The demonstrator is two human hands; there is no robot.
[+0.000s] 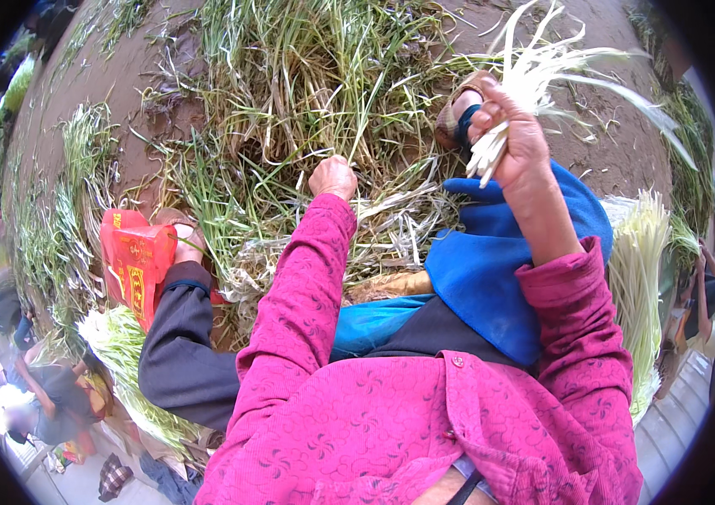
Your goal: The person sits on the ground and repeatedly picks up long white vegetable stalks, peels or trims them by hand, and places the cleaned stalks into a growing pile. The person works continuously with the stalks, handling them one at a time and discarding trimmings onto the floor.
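Observation:
My right hand is raised at the upper right, closed around a bunch of pale stalks. Their cut ends poke out below my fist, and the loose ribbon-like ends fan out above, partly blurred. Near the centre, my left hand makes a fist, back of the hand up, with a thin green stalk rising from the thumb side. My fingers are mostly hidden there. Just beyond it spreads a large heap of long, grassy green stalks, tangled with dry brown leaves. Whitish stripped leaves litter the near side.
A red plastic bag bearing writing stands by my left foot. Bundles of pale stalks lie at left and right. A blue cloth covers my right leg. Other people sit at the left rim and right rim.

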